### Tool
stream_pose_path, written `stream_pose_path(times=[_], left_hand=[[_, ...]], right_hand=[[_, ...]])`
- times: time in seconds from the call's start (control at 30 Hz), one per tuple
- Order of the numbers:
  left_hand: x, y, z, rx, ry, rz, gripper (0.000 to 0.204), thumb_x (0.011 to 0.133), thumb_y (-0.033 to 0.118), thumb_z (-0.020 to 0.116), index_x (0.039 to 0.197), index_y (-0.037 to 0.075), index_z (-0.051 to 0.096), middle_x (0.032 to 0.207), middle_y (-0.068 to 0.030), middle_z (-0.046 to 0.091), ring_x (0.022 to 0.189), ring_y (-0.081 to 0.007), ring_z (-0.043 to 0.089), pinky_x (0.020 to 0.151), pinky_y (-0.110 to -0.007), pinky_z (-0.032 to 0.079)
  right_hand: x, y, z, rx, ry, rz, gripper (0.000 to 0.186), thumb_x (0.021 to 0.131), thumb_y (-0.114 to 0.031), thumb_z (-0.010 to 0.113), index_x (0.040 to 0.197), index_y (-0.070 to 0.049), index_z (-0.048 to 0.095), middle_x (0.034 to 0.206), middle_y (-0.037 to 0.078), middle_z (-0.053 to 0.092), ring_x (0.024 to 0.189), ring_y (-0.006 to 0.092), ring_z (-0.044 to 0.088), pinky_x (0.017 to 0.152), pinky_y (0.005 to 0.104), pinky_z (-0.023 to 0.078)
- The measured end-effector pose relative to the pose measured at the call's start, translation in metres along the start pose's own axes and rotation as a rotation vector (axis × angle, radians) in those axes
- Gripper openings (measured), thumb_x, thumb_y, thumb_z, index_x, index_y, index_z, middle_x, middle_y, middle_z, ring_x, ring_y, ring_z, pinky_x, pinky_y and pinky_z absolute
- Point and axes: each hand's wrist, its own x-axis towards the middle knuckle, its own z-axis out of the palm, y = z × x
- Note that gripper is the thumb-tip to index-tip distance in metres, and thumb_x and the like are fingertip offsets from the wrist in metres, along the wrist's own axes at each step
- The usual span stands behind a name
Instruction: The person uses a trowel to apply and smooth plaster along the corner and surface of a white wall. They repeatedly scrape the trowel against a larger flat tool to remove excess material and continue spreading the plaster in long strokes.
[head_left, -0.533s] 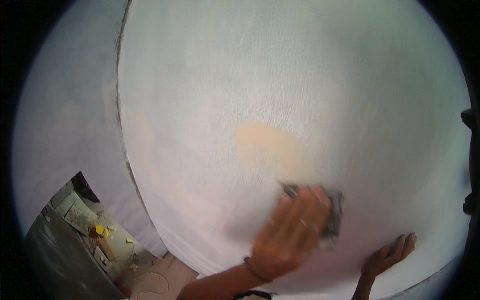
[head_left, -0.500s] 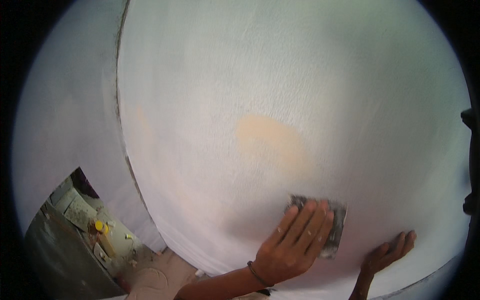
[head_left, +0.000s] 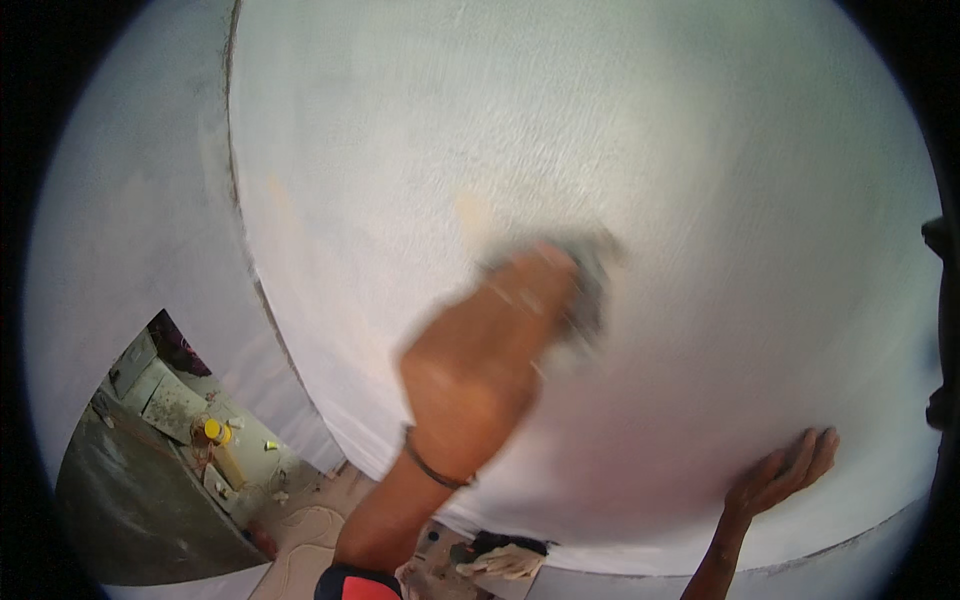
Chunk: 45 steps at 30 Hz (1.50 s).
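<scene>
My left hand (head_left: pixel 480 350), smeared by motion, presses a dark grey flat pad (head_left: pixel 585 300) against the white textured wall (head_left: pixel 690 170) near the middle of the view. The pad covers much of a pale cream patch (head_left: pixel 475 215) on that wall. Lower right, my right hand (head_left: pixel 785 470) rests on the wall with its fingers apart and nothing in it.
At left, a wall (head_left: pixel 120 230) meets this one at a cracked seam. An opening at lower left shows yellow-capped bottles (head_left: pixel 218 432) and clutter. Below lie a cord (head_left: pixel 312 520) on the floor and cloths (head_left: pixel 505 560).
My left hand and the pad have moved up and left onto the cream patch, hiding much of it. My right hand sits slightly higher in the picture, as the whole view has shifted a little.
</scene>
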Motion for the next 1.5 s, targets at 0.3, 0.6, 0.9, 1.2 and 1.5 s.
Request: stream_pose_path(times=[0.3, 0.6, 0.9, 1.2, 1.5], left_hand=[[0.007, -0.017, -0.021, 0.001, 0.277, 0.177, 0.045, 0.077, -0.001, 0.068, 0.121, 0.008, 0.072, 0.112, -0.0125, 0.075, 0.098, -0.0272, 0.073, 0.083, -0.036, 0.059], [-0.072, 0.038, 0.017, -0.034, -0.194, 0.023, 0.041, 0.082, -0.002, 0.064, 0.12, 0.011, 0.071, 0.115, -0.0076, 0.074, 0.108, -0.0208, 0.072, 0.085, -0.033, 0.059], [-0.157, 0.094, 0.0, -0.454, -0.044, -0.918, 0.03, 0.098, 0.009, 0.056, 0.123, -0.004, 0.067, 0.106, -0.0205, 0.073, 0.093, -0.0238, 0.073, 0.078, -0.034, 0.057], [-0.048, 0.098, 0.058, 0.054, 0.094, -0.216, 0.051, 0.095, 0.003, 0.058, 0.145, -0.001, 0.048, 0.143, -0.0183, 0.056, 0.129, -0.0363, 0.057, 0.106, -0.045, 0.052], [-0.168, 0.15, 0.031, 0.025, -0.11, -0.362, 0.063, 0.086, -0.012, 0.056, 0.144, 0.013, 0.054, 0.142, -0.0098, 0.059, 0.117, -0.0255, 0.067, 0.093, -0.034, 0.059]], right_hand=[[0.007, 0.004, -0.001, 0.118, 0.051, -0.044, 0.048, 0.109, -0.039, 0.035, 0.142, -0.006, 0.047, 0.155, 0.017, 0.037, 0.146, 0.0371, 0.031, 0.12, 0.0607, 0.018], [0.013, 0.011, 0.005, 0.153, 0.085, -0.095, 0.043, 0.109, -0.036, 0.036, 0.139, -0.009, 0.052, 0.152, 0.015, 0.042, 0.145, 0.034, 0.033, 0.119, 0.0593, 0.02], [0.007, 0.029, -0.012, 0.271, 0.016, -0.062, 0.043, 0.109, -0.035, 0.036, 0.136, -0.008, 0.056, 0.151, 0.014, 0.045, 0.146, 0.0321, 0.034, 0.122, 0.0574, 0.014], [-0.05, 0.129, -0.066, 0.234, -0.016, 0.178, 0.05, 0.109, -0.04, 0.035, 0.137, -0.002, 0.052, 0.151, 0.019, 0.041, 0.143, 0.0334, 0.037, 0.116, 0.0567, 0.032], [-0.074, 0.156, -0.029, 0.14, 0.123, 0.09, 0.047, 0.11, -0.036, 0.031, 0.141, -0.006, 0.051, 0.153, 0.017, 0.041, 0.146, 0.0327, 0.035, 0.122, 0.0588, 0.015]])
